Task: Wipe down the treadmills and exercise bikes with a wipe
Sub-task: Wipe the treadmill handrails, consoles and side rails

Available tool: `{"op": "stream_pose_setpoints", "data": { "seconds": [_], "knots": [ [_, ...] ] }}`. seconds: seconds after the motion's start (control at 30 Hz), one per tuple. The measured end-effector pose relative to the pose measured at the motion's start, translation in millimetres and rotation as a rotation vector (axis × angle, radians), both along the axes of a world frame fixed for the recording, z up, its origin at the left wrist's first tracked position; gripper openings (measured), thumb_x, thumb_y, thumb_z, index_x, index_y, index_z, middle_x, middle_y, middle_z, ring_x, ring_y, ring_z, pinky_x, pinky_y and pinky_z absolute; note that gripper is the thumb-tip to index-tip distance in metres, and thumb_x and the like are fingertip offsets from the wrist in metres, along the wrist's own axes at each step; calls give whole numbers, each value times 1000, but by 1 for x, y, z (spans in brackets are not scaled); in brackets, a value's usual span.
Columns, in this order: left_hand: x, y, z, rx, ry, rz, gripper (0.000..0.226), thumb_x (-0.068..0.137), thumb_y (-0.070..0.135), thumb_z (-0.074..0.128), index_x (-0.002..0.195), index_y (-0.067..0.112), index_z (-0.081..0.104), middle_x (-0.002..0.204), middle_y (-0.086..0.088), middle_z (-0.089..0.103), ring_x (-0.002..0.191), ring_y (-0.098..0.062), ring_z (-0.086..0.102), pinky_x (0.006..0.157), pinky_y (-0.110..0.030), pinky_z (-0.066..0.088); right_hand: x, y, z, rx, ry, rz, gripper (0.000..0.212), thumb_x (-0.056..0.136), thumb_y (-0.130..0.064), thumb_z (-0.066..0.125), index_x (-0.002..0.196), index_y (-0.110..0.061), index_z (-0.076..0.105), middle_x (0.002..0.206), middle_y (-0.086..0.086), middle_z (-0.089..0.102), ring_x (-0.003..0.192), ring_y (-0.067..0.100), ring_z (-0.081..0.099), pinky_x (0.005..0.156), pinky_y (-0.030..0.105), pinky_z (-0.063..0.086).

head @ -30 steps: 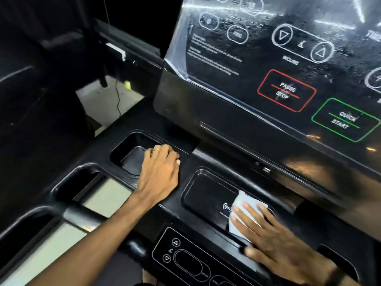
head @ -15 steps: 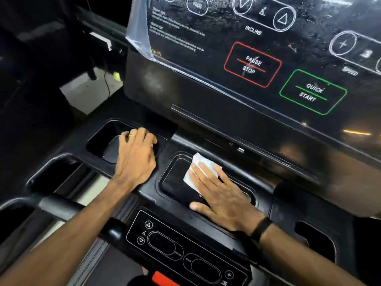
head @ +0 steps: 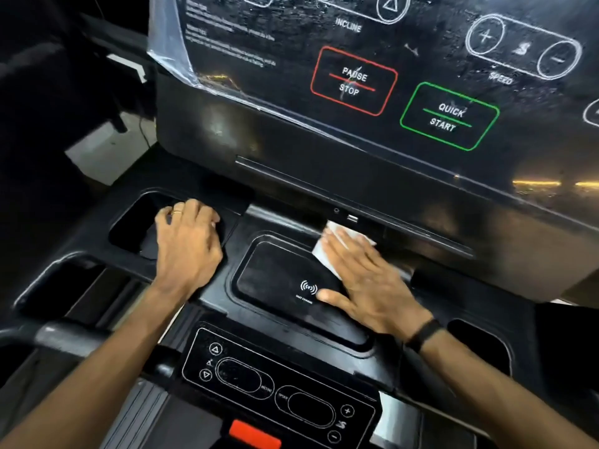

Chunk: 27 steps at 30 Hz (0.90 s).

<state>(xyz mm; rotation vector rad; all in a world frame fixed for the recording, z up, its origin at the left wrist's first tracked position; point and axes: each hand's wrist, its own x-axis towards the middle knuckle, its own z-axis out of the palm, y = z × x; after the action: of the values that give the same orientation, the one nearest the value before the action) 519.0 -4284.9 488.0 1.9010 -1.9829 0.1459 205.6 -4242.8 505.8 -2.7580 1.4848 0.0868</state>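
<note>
1. I am pressing the white wipe flat under my right hand, fingers straight and slightly spread, not curled round it. A flat palm is giving me broad contact with the surface, which I judge is better for wiping than a pinch would be.

2. The wipe is lying at the far right corner of the recessed charging tray on the treadmill console, just under the lip below the display. Part of it is showing beyond my fingertips; the rest is hidden beneath my hand.

3. My thumb is reaching out to the left, near the wireless-charging symbol, steadying the hand on the tray.

4. My left hand is resting on the edge of the left cup holder, fingers bent loosely over the rim and holding nothing. I judge I am bracing there so that I can lean in and push with the other hand.

5. The display above is wearing a clear plastic film, with the PAUSE/STOP button and QUICK START button beneath it.

6. The lower control panel and red safety clip are sitting nearest me; whether they are wiped I cannot tell.
</note>
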Motion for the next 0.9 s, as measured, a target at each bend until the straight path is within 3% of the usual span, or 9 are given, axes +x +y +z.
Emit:
{"op": "stream_pose_setpoints", "data": {
  "seconds": [0.13,0.3,0.57,0.73,0.9],
  "knots": [
    [-2,-1,-1,7,-9,-1,30,82,20,40,96,8,64,96,-13,57,94,-37,54,96,-53,34,-52,38,9,36,98,-90,87,101,-69,15,158,-3,9,167,13,2,155,23,-2,125,46,12],
    [-3,-1,-1,0,-10,8,30,83,20,40,96,8,64,95,-14,57,93,-37,54,95,-53,34,-59,42,7,79,110,-91,89,100,-70,16,159,-5,4,167,13,-3,155,23,-5,124,45,8],
    [-1,1,-1,25,2,18,28,83,20,42,97,11,64,97,-11,56,93,-33,54,92,-50,35,72,-45,5,150,-33,71,96,91,-76,12,160,-10,-3,167,4,-12,152,13,-20,121,32,-18],
    [-1,2,1,24,22,9,25,84,19,42,97,11,63,95,-9,55,93,-32,53,92,-50,36,138,-63,1,207,-39,113,86,99,-67,23,160,-10,0,168,5,-8,152,14,-19,122,34,-16],
    [0,4,2,27,29,14,25,83,19,43,94,12,64,95,-8,56,94,-31,54,93,-49,35,104,-41,1,222,-59,243,76,100,-63,18,161,-21,1,168,-2,-9,152,12,-19,123,36,-14]
  ]
}}
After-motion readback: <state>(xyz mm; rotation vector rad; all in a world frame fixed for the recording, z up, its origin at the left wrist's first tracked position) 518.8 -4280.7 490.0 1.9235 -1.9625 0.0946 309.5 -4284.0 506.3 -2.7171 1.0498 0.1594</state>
